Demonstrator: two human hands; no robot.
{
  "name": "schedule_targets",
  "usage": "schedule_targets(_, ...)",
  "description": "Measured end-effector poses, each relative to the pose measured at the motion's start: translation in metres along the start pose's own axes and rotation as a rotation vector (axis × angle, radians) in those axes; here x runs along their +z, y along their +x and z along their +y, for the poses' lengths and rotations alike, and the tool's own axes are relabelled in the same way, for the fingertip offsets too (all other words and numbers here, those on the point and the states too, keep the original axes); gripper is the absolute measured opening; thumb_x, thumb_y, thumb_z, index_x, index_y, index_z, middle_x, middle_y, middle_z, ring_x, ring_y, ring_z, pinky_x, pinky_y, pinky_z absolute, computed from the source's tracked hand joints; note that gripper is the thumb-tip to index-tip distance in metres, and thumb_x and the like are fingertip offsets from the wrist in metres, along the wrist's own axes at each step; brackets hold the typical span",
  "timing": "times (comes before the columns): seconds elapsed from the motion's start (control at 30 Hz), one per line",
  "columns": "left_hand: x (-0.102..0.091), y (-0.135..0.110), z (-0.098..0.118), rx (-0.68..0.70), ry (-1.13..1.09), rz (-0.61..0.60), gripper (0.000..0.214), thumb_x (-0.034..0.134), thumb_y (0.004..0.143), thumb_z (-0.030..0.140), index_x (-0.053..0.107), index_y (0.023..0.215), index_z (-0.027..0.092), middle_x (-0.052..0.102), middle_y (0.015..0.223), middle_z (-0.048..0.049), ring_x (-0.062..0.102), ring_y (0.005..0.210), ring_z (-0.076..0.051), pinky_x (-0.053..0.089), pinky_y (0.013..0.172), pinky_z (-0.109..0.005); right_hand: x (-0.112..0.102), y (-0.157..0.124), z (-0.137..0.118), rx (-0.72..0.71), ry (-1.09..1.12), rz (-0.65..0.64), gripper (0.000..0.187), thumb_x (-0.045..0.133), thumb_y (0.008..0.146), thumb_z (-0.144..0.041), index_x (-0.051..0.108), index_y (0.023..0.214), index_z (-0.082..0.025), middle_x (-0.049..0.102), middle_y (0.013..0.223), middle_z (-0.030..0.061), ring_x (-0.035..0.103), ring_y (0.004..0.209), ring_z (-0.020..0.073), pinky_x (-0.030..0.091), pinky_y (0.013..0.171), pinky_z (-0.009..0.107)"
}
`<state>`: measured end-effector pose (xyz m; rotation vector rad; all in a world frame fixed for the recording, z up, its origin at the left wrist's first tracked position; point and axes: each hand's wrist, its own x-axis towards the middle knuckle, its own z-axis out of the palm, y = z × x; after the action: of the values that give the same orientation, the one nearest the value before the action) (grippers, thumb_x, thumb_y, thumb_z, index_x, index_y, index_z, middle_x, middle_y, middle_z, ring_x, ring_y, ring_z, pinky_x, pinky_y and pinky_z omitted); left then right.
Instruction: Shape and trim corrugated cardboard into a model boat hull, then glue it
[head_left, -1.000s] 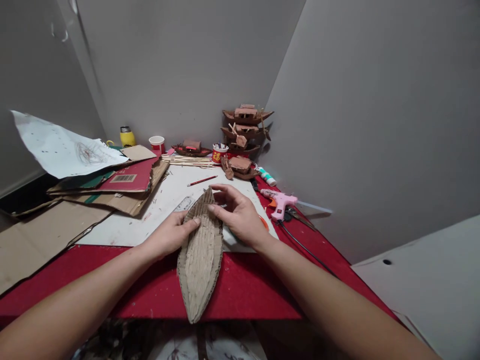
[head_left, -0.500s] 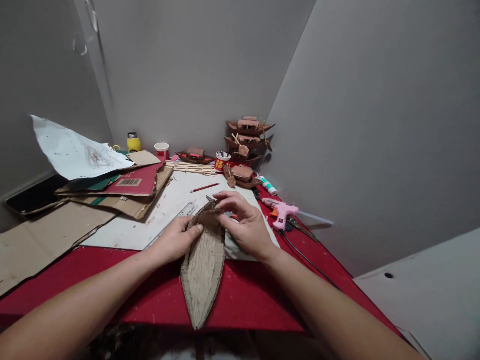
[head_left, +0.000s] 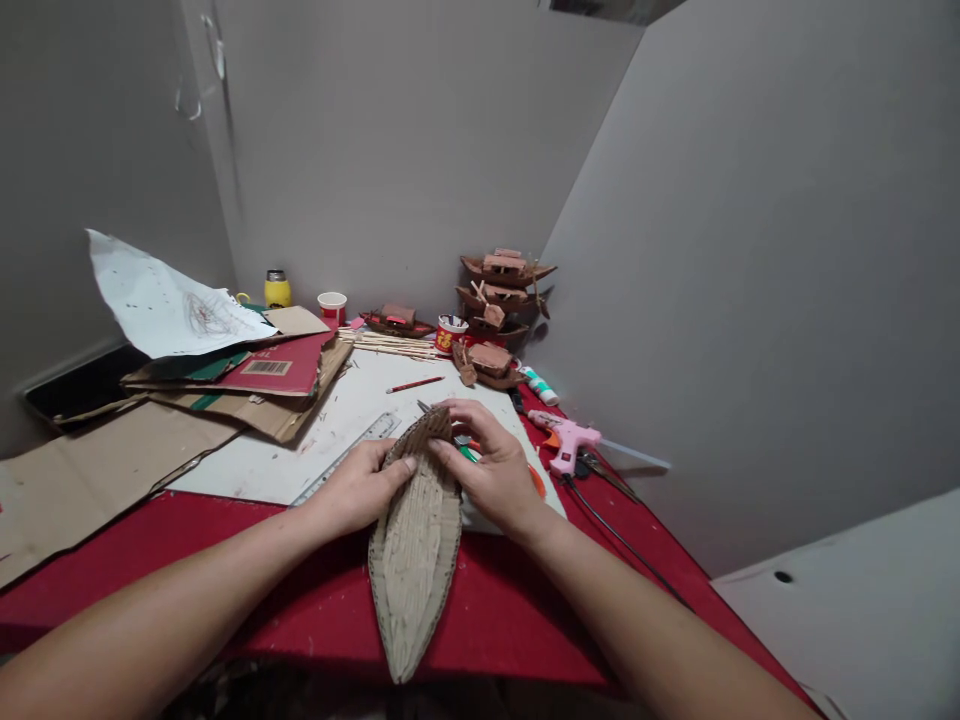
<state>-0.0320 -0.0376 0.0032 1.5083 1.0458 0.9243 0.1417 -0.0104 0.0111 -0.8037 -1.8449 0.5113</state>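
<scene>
A cardboard boat hull (head_left: 418, 560), pointed at both ends with low raised sides, is held between my two hands over the front of the table. My left hand (head_left: 367, 485) grips its left side, thumb on the inside and fingers hidden behind. My right hand (head_left: 491, 465) pinches the far right side near the tip, thumb inside and fingers around the outer face. Behind the hull, partly covered by my right hand, lie scissors (head_left: 541, 482) with orange on the handles. A clear ruler (head_left: 352, 455) rests on the white board just beyond my left hand.
Cardboard sheets (head_left: 289, 415) pile up on the left under a scribbled paper (head_left: 180, 310). A pink glue gun (head_left: 570, 440) lies on the right, its cord running forward. Finished model boats (head_left: 502, 295) are stacked at the back, near a red pencil (head_left: 415, 384) and thin sticks (head_left: 390, 344).
The far end of the hull has straightened and its tip now points up more plainly. My right fingers have moved from over the tip to its right side. The view has shifted slightly.
</scene>
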Motion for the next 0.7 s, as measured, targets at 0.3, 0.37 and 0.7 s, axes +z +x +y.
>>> schedule_targets(0.3,-0.0002,-0.0018,0.005,-0.138,-0.203,-0.08,0.022,0.059,0.077,0.034,0.065,0.085,0.014,0.066,0.078,-0.0035,0.058,0.066,-0.016,0.043,0.065,-0.026,-0.0042,0.0038,0.0023,0.061,0.06,-0.038,0.006,0.064,0.077,-0.02,0.061,0.081,-0.021,0.061,0.107,0.0063,0.056,0.104,0.0201,0.048,0.085,0.033)
schedule_targets(0.37,-0.0006,-0.0012,0.0064,-0.137,-0.242,-0.088,0.022,0.06,0.076,0.032,0.066,0.087,0.014,0.066,0.079,-0.0036,0.058,0.066,-0.016,0.043,0.065,-0.026,-0.0047,0.0041,0.0037,0.085,0.065,-0.051,0.008,0.064,0.077,-0.021,0.061,0.085,-0.021,0.061,0.105,0.0061,0.056,0.102,0.0201,0.048,0.084,0.033)
schedule_targets(0.7,-0.0011,-0.0007,0.0066,0.063,-0.04,-0.03,0.027,0.051,0.082,0.031,0.063,0.1,0.015,0.063,0.081,-0.0013,0.056,0.072,-0.016,0.045,0.066,-0.025,-0.0002,-0.004,-0.0031,0.129,0.191,-0.071,0.053,0.062,0.08,-0.022,0.042,0.128,-0.028,0.061,0.104,0.0035,0.06,0.095,0.0177,0.048,0.082,0.031)
